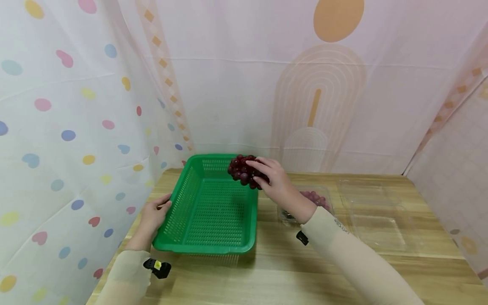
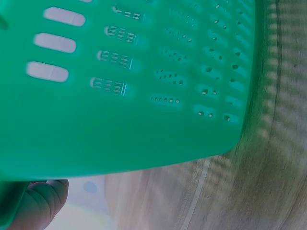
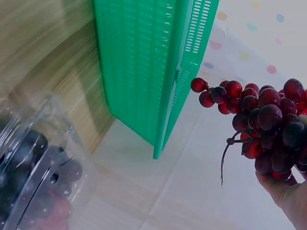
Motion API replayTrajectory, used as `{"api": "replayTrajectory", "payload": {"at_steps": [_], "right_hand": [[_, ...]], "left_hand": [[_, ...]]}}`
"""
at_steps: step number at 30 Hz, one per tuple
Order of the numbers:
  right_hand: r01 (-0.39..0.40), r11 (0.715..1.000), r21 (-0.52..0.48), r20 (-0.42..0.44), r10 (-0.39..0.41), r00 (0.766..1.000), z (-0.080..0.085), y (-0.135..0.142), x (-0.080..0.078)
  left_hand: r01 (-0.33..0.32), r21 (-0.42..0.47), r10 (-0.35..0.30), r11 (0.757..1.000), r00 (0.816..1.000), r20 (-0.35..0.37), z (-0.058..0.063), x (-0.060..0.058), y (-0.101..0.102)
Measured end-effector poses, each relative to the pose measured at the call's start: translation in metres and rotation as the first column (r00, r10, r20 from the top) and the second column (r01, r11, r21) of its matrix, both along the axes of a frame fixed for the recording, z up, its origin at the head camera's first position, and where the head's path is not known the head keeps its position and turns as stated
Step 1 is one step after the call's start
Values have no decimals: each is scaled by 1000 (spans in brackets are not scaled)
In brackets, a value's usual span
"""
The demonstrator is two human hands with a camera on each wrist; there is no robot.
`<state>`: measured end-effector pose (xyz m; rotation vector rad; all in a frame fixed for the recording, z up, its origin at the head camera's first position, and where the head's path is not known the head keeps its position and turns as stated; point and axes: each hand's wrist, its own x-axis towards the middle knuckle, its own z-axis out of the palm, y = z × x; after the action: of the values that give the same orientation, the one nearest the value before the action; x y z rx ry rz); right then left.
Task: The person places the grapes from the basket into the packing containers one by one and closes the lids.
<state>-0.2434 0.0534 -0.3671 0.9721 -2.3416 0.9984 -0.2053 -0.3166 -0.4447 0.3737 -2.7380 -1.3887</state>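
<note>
My right hand [image 1: 278,182] grips a bunch of dark red grapes [image 1: 242,170] above the right rim of a green plastic basket [image 1: 203,249]. In the right wrist view the grapes [image 3: 271,117] hang with a thin brown stem [image 3: 229,143] sticking out, and only part of the hand [image 3: 288,201] shows below them. My left hand [image 1: 152,214] holds the basket's left rim, thumb on the edge. From the left wrist, the slotted basket wall [image 2: 120,129] fills most of the view, with a fingertip [image 2: 48,194] at its rim.
Right of the basket, partly behind my right forearm, sits a transparent container [image 1: 331,207] with red and dark grapes [image 1: 315,198]. Another transparent container [image 1: 381,226] lies farther right on the wooden table [image 1: 282,271]. Patterned curtains [image 1: 236,84] hang behind and at both sides.
</note>
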Motion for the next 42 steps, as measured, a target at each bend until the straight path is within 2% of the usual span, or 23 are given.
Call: {"api": "replayTrajectory", "payload": {"at_steps": [5, 12, 18, 29, 42], "right_hand": [[20, 999, -27, 28, -19, 999, -1, 14, 2], [40, 996, -74, 123, -30, 992, 2, 40, 8], [100, 993, -67, 154, -89, 984, 2, 63, 11], [160, 980, -115, 96, -150, 984, -4, 97, 15], [256, 961, -104, 39, -253, 967, -13, 139, 29]], "left_hand": [[3, -4, -3, 1000, 1000, -3, 0, -1, -1], [4, 12, -4, 1000, 1000, 9, 0, 0, -1], [-3, 21, 3, 1000, 1000, 5, 0, 0, -2], [-4, -10, 4, 1000, 1000, 2, 0, -2, -2], [5, -21, -5, 1000, 1000, -3, -3, -3, -3]]}}
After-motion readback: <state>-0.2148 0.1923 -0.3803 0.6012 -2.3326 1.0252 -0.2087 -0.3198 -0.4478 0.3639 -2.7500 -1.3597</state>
